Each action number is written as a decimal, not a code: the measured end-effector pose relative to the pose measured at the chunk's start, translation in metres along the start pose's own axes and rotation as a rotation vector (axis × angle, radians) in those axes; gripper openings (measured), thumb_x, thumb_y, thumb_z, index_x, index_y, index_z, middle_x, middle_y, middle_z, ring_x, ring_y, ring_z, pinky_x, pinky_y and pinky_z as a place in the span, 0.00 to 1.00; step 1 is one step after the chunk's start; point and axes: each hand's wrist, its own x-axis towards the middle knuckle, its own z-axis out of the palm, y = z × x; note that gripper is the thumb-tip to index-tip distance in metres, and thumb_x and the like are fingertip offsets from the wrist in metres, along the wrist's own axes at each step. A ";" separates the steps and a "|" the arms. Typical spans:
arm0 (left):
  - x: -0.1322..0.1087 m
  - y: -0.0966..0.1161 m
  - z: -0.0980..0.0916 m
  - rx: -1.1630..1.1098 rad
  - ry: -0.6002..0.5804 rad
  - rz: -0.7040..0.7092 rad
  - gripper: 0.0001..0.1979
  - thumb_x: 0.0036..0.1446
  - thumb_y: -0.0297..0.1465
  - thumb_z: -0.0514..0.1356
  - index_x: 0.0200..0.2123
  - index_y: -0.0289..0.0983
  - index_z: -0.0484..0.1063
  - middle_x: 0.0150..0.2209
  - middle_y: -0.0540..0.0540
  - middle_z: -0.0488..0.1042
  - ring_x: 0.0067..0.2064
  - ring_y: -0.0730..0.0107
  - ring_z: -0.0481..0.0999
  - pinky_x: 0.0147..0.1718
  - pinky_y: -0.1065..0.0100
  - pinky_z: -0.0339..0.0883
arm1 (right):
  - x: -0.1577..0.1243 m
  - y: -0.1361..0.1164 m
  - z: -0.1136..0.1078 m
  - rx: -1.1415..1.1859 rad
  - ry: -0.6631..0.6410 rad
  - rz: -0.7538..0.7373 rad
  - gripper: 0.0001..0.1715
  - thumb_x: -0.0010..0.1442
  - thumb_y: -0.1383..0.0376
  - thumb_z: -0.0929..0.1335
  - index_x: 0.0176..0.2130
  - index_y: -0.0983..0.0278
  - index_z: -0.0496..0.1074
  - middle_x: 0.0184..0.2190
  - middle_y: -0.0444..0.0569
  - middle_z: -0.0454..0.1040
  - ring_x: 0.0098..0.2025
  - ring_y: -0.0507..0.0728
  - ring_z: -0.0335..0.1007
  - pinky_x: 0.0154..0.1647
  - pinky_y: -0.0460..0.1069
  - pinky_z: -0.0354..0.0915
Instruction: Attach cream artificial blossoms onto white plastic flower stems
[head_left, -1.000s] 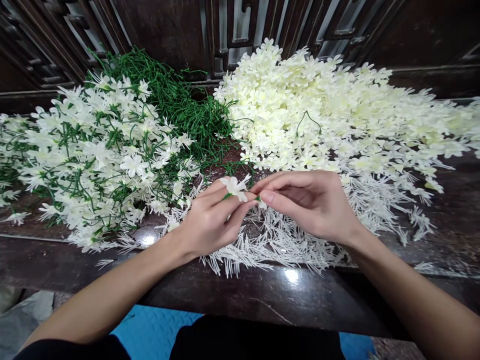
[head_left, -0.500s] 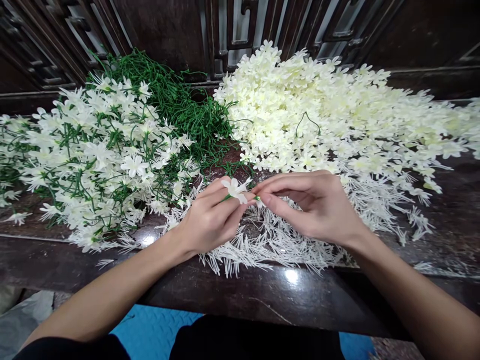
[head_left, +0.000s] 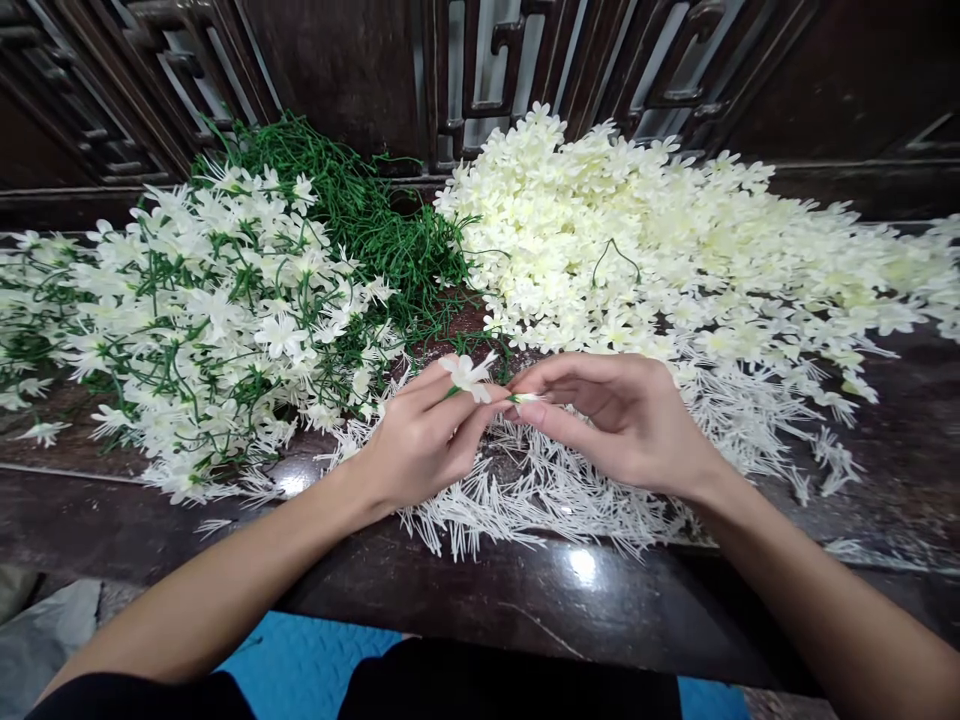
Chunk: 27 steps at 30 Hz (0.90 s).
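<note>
My left hand (head_left: 421, 440) pinches a green artificial flower stem, mostly hidden by the fingers. One end bears an open white flower (head_left: 468, 377) above the knuckles. At the stem's other end, a green tip with a thin white stamen piece (head_left: 525, 398) lies between my two hands. The thumb and index finger of my right hand (head_left: 626, 420) close on that stamen piece. Beneath both hands spreads a heap of loose white stamens (head_left: 525, 505) on the dark wooden bench (head_left: 450, 590).
Finished-looking white flowers on green stems (head_left: 202, 330) are piled at left. Behind them lies a tangle of bare green stems (head_left: 360, 220). Loose cream-white petals (head_left: 600, 220) form a large mound at the back right. A carved wooden backrest (head_left: 337, 70) rises behind everything.
The camera view has shifted slightly, so the piles sit a little lower. The right fingers have edged a bit, and more of the white stamen piece shows at the green tip.
</note>
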 end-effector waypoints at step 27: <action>0.015 -0.016 -0.016 -0.368 0.179 -0.327 0.13 0.56 0.17 0.60 0.41 0.39 0.68 0.34 0.49 0.75 0.30 0.75 0.79 0.26 0.74 0.79 | 0.007 -0.001 -0.035 -0.064 0.211 0.008 0.10 0.57 0.60 0.71 0.39 0.61 0.75 0.32 0.49 0.77 0.32 0.55 0.77 0.34 0.52 0.76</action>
